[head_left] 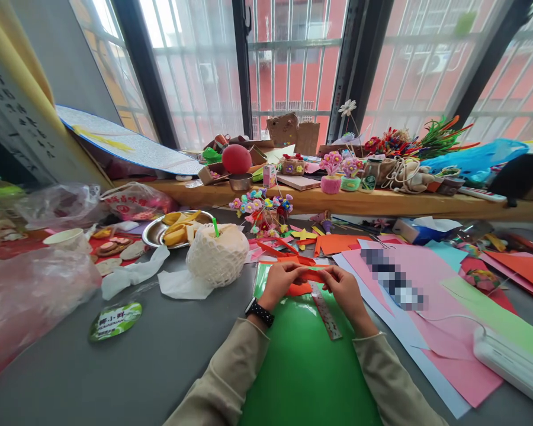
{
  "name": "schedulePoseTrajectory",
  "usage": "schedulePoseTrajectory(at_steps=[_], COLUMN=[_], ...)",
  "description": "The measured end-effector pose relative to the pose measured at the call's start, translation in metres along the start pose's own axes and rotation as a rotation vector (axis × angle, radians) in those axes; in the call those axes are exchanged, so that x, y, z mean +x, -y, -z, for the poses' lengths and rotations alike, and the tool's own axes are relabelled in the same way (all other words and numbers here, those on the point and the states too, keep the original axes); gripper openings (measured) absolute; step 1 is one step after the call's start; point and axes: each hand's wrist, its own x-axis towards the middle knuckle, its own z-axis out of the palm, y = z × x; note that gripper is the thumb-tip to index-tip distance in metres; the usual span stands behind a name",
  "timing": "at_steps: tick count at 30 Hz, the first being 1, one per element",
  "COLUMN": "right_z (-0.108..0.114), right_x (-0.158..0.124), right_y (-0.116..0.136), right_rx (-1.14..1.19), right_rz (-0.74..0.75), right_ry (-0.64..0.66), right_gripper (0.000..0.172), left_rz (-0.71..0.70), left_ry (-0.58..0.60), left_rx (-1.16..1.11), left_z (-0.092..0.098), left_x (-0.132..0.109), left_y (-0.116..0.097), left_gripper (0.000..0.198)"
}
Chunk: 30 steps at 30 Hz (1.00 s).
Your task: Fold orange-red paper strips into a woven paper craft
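Note:
Between my two hands is a small piece of orange-red paper (pixel 311 275), pinched from both sides. My left hand (pixel 285 283), with a watch above the wrist, grips its left end. The right end is in the fingers of my right hand (pixel 343 291). Beneath them lies a shiny green mat (pixel 311 367). A patterned ruler (pixel 326 313) rests aslant on the mat, its far end near the held paper. Another orange-red piece (pixel 298 289) lies partly hidden under my hands. Cut strips and scraps of orange and yellow paper (pixel 304 234) are strewn just beyond.
A coconut in white netting (pixel 217 254) with a green straw stands left, before a metal bowl (pixel 153 231) of banana peels. Pink paper sheets (pixel 453 343) and a white corded device (pixel 510 361) lie right. Pipe-cleaner flowers (pixel 266 210) stand behind, below a cluttered wooden ledge (pixel 195 198).

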Motion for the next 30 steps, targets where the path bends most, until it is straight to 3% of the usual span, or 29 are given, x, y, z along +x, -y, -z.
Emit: schedulePoseTrajectory(at_steps=[8,17,25,30], right_z=[0.006,0.009,0.005,0.006], right_x=[0.002,-0.001,-0.001,0.000], right_y=[-0.006,0.000,0.001,0.001], right_rx=[0.102,0.103,0.142,0.153], right_rz=[-0.049,-0.019,-0.044,-0.044], right_ry=[-0.009,0.013,0.065,0.109], right_gripper=[0.033,0.026,0.030,0.030], left_rz=[-0.008,-0.039,-0.057,0.014], left_ry=[-0.109,0.021,-0.067,0.015], left_rx=[-0.085,-0.069,0.019,-0.033], left_z=[0.002,0.001,-0.001,0.000], left_x=[0.001,-0.003,-0.004,-0.004], left_y=[0.001,-0.002,-0.002,-0.003], left_gripper=[0.024,0.028,0.020,0.022])
